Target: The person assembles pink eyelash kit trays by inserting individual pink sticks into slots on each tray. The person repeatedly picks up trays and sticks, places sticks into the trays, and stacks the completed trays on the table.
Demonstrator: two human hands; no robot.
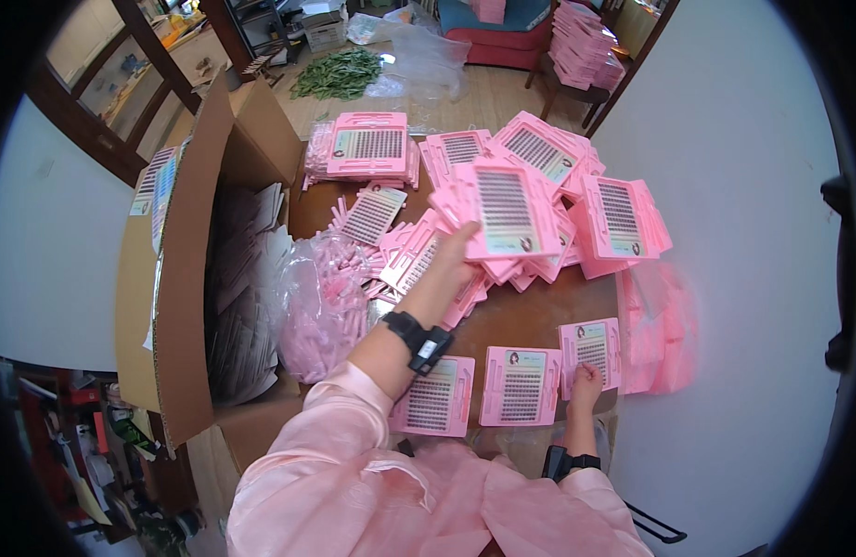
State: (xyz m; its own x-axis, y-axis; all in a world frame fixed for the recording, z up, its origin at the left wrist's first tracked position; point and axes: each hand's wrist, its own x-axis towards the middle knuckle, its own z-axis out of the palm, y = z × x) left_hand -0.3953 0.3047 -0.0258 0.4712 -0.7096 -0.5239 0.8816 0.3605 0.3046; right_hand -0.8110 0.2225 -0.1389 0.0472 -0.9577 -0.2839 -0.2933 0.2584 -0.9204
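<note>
My left hand (457, 254) reaches over the heap and grips the left edge of a pink eyelash tray (507, 212), which lies tilted above other trays. Its fingers are partly hidden under the edge. In front, my right hand (586, 381) has its fingers pinched at the lower part of another pink tray (590, 345), the rightmost of a row of three. The middle tray (521, 385) lies flat beside it. The left one (435, 397) is partly covered by my left forearm. All three show rows of dark lash clusters on a printed card.
A clear bag (324, 306) of pink sticks lies left of the heap, beside an open cardboard box (185, 278) holding white and pink pieces. More tray stacks (367, 148) stand at the table's far side. Pink wrapped packs (664, 325) sit by the right wall.
</note>
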